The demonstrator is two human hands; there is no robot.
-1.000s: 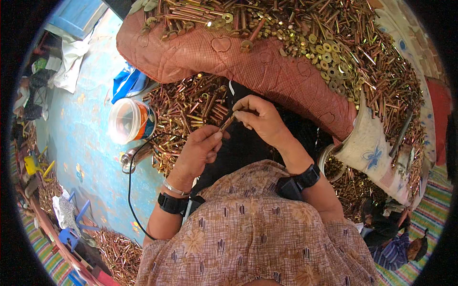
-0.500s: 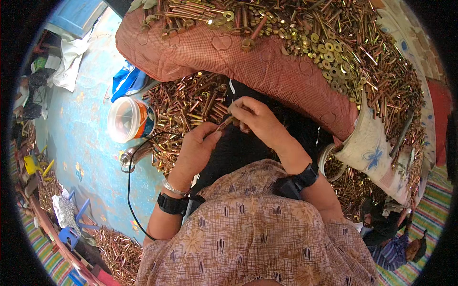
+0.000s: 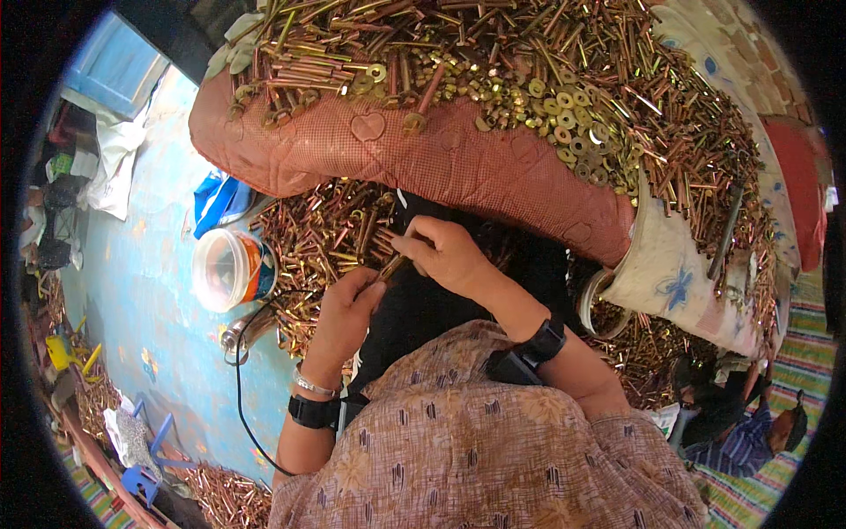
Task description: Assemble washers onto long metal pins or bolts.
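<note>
Between my two hands, above my dark-clad lap, is a slim brassy bolt [image 3: 390, 267]. My left hand [image 3: 345, 310] pinches its lower end between thumb and fingers. The fingers of my right hand [image 3: 448, 256] are closed around its upper end, hiding that tip; whether a nut sits there I cannot make out. Just beyond the hands, a heap of loose bolts [image 3: 326, 225] lies on the floor. A red quilted cushion [image 3: 397, 145] in front of me bears bolts, a pile of small nuts [image 3: 476, 82] and several flat washers [image 3: 564, 106].
A white plastic bucket [image 3: 220, 271] with an orange label stands left of the bolt heap. A metal cylinder [image 3: 249, 335] with a black cable [image 3: 241, 397] lies below it. To the right, a round container [image 3: 596, 304] sits beside more bolts. Another person [image 3: 749, 441] is at lower right.
My view has tilted up, so the cushion and bucket appear lower. Both hands stay close together on the bolt, and the right fingers look a little more extended along it.
</note>
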